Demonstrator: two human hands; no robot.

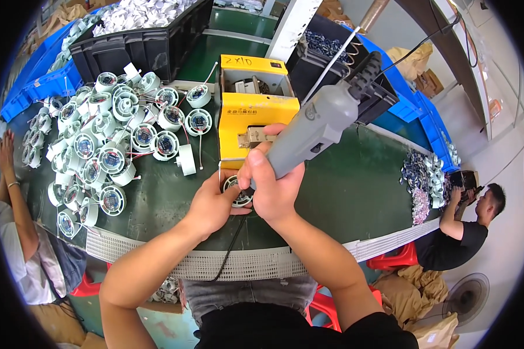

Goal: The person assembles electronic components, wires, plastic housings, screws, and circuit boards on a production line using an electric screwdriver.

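Note:
My right hand (273, 186) is wrapped round a grey electric screwdriver (320, 125), its thick body slanting up to the right and its tip end pointing down to the left. In my left hand (206, 203) is a round pale green housing (239, 196) with a ring-shaped inside, gripped between thumb and fingers. The screwdriver's lower end is over this housing; whether the bit touches a screw is hidden by my hands. Just beyond them stands a yellow screw feeder (255, 111) with an open top. Left of it, a heap of similar housings (110, 157) with round circuit boards and thin wires covers the bench.
The green bench (343, 192) has a white perforated edge strip (239, 264). Black bins (134, 49) of white parts and blue trays (46, 84) stand behind. Small parts (419, 180) lie at the right. Co-workers sit at both ends: one person (468, 232) right, an arm (17, 198) left.

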